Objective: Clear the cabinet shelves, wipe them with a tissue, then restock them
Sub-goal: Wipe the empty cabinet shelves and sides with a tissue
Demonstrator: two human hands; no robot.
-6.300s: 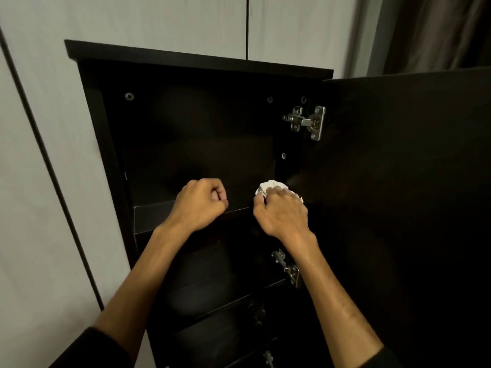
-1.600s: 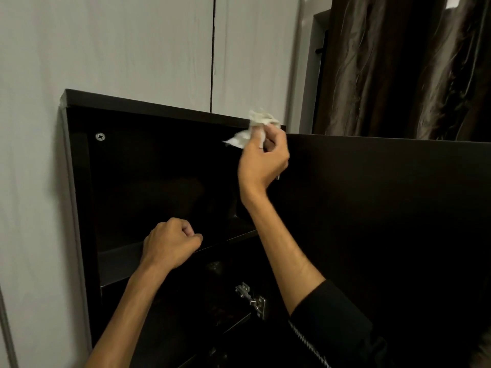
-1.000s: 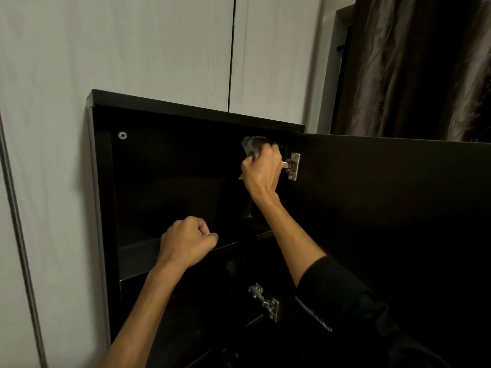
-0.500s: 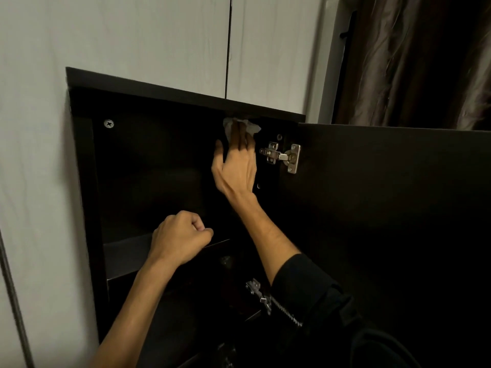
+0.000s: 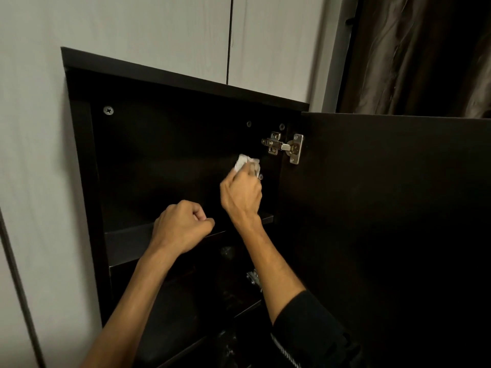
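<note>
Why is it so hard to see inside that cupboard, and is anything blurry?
Head view: the dark cabinet interior swallows the light, so its lower shelves barely show; the metal hinge glints; the right hand and its tissue are motion-smeared; the left hand is sharp; wide-angle bends straight edges.

Head camera looks close, slightly downward, into the open cabinet (image 5: 79,160).

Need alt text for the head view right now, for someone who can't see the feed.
A person's right hand holds a crumpled white tissue against the inner back right of an open dark cabinet, just below the metal door hinge. The left hand, curled in a fist, rests at the front edge of the top shelf; the door stands open at right.
</note>
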